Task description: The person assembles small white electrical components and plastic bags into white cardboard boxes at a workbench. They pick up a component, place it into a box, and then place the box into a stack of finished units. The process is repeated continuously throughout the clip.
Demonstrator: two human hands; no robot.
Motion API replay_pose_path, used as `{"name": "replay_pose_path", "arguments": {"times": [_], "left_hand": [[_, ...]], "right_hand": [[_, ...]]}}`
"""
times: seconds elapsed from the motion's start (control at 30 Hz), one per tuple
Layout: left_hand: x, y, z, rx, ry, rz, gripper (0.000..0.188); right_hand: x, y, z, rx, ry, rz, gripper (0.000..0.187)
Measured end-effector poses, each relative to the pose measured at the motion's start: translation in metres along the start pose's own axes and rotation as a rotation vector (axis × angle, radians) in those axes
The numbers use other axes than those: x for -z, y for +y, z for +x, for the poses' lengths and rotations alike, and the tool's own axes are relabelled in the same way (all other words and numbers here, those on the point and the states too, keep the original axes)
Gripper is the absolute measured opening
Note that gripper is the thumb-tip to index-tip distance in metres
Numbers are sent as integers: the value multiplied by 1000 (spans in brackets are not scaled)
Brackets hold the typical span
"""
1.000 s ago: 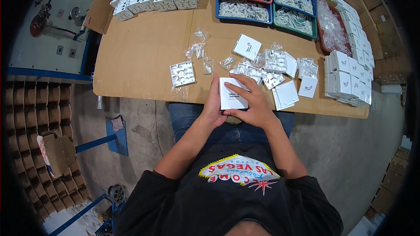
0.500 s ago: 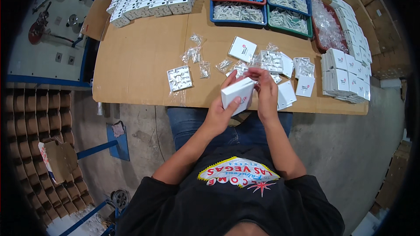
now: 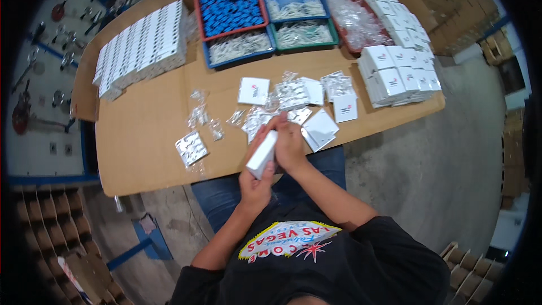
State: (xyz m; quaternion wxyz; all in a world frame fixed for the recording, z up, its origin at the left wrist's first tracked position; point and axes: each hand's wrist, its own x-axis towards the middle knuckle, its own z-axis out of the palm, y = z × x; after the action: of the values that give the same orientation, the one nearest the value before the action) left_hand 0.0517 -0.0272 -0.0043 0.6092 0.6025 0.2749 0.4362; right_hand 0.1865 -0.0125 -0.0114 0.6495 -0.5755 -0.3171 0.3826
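Note:
A white, square, box-like plastic piece [image 3: 261, 156] is tilted on edge between my hands, just past the table's near edge. My left hand [image 3: 257, 187] is closed round its near left part, thumb on the right side. My right hand [image 3: 289, 142] presses its fingers together along the far right side of the piece. Beyond my hands are white square cover plates [image 3: 253, 91] and a white moulded frame [image 3: 292, 94], some under clear plastic. Farther left lie another moulded frame [image 3: 192, 147] and small clear bags of parts [image 3: 198, 115].
Stacked white units [image 3: 144, 51] fill the table's far left. At the back stand a red tray [image 3: 197, 8] of blue pieces, blue and green trays [image 3: 336, 34] of pale plugs, and a red tray [image 3: 349, 51] of clear bags. White plates are piled [image 3: 395, 76] at right.
My view has turned and shifted, so the table appears tilted and farther left. My right hand has come from beside the white piece onto its side, and the piece is turned more edge-up.

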Motion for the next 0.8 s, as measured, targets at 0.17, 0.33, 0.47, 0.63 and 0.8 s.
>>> {"name": "replay_pose_path", "arguments": {"times": [0.17, 0.33, 0.47, 0.63, 0.8], "left_hand": [[4, -12, -2, 256, 211, -363, 55], [-4, -15, -5, 352, 184, -435, 57], [-12, 0, 10, 320, 261, -446, 56], [-9, -10, 2, 446, -33, -509, 90], [-17, -18, 9, 405, -247, -322, 102]], "right_hand": [[1, -3, -11, 61, -95, -24, 51], [19, -7, -7, 94, -76, -259, 38], [32, -17, -13, 119, -179, -350, 44], [64, -31, -31, 132, -371, -358, 83], [105, -53, -17, 115, -355, -433, 85]]}}
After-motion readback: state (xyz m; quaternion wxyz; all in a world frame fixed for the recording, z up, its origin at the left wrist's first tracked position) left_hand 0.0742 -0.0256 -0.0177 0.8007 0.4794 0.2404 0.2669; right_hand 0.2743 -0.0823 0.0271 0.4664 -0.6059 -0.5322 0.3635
